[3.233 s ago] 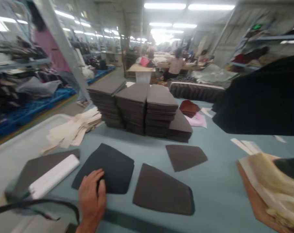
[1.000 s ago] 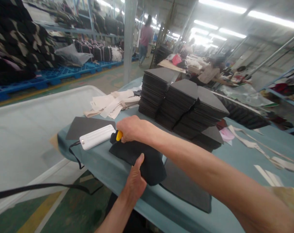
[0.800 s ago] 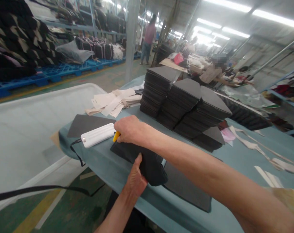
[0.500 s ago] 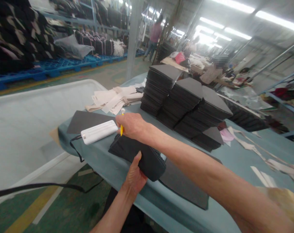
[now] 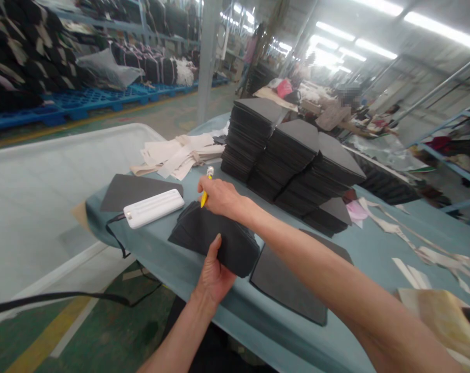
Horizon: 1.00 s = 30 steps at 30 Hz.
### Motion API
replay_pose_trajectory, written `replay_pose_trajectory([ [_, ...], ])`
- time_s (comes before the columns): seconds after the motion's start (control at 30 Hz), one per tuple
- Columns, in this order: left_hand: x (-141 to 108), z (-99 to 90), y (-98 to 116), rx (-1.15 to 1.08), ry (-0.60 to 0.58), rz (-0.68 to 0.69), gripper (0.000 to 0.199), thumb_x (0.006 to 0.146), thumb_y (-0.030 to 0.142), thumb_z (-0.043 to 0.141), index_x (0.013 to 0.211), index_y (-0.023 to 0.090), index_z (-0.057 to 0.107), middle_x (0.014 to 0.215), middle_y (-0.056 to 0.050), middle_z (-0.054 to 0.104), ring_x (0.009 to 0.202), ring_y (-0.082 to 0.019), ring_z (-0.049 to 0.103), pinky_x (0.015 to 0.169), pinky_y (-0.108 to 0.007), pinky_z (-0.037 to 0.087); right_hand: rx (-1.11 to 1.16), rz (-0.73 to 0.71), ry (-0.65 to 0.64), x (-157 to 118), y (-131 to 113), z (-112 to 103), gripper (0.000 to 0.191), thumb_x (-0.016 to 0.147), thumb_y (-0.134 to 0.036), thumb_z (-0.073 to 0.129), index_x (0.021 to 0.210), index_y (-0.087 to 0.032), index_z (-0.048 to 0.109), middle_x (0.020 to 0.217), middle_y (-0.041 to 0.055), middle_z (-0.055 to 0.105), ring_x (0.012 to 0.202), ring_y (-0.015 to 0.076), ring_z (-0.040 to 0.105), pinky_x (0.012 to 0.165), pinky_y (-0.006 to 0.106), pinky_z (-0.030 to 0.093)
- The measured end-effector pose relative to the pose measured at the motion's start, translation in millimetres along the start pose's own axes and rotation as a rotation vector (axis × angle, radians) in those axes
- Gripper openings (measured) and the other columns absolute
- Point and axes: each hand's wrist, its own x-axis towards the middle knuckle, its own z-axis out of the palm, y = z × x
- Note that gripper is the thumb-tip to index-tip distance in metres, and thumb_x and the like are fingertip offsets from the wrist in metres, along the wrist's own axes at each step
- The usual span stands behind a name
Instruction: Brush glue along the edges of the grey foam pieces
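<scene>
My left hand (image 5: pixel 216 272) grips the near edge of a fanned stack of black sheets (image 5: pixel 215 233), thumb on top and fingers underneath. Above the stack's far edge, my right hand (image 5: pixel 221 196) is closed around a yellow pen (image 5: pixel 204 198), its tip pointing down at the top sheet. Whether the tip touches the sheet I cannot tell. A white power bank (image 5: pixel 154 208) with a black cable lies left of the stack, partly over a dark flat panel (image 5: pixel 136 190). Under my right forearm lies another dark panel (image 5: pixel 287 285), partly hidden by the arm.
Tall piles of dark panels (image 5: pixel 293 160) stand at the table's back. Pale fabric strips (image 5: pixel 180 154) lie behind the power bank, with more scraps (image 5: pixel 425 254) at right. A white bin (image 5: pixel 63 191) adjoins the table (image 5: pixel 238 321) on the left.
My right hand with the pen has shifted right, away from the power bank to over the stack. The left hand keeps its hold, and the black sheets look more fanned out.
</scene>
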Motion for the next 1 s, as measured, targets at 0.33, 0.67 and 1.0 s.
replay_pose_trajectory([
  [0.33,6,8.3,2,0.088,0.090,-0.031,0.026,0.104,0.022,0.062,0.126,0.012,0.070,0.102,-0.009,0.082,0.087,-0.021,0.078,0.079,-0.032,0.067,0.039,0.125,0.024,1,13,34,0.034,0.103,-0.015,0.049,0.136,-0.015,0.054,0.128,0.0197,0.075,0.116,0.0310,0.072,0.086,0.036,0.050],
  [0.67,5,12.0,23,0.438,0.040,-0.274,0.018,0.104,0.018,0.059,0.108,0.006,0.071,0.094,-0.015,0.079,0.072,-0.024,0.076,0.059,-0.032,0.063,0.205,-0.031,0.104,-2,32,52,0.025,0.109,-0.035,0.051,0.130,-0.023,0.052,0.116,0.0081,0.076,0.101,0.0245,0.070,0.078,0.031,0.040],
  [1.0,-18,0.3,38,0.692,0.020,-0.338,0.036,0.111,0.026,0.045,0.112,0.003,0.074,0.117,-0.020,0.078,0.093,-0.024,0.079,0.070,-0.031,0.066,0.314,0.023,0.133,-47,89,83,0.019,0.105,-0.032,0.053,0.122,-0.024,0.054,0.104,0.0042,0.071,0.088,0.0207,0.063,0.074,0.029,0.036],
])
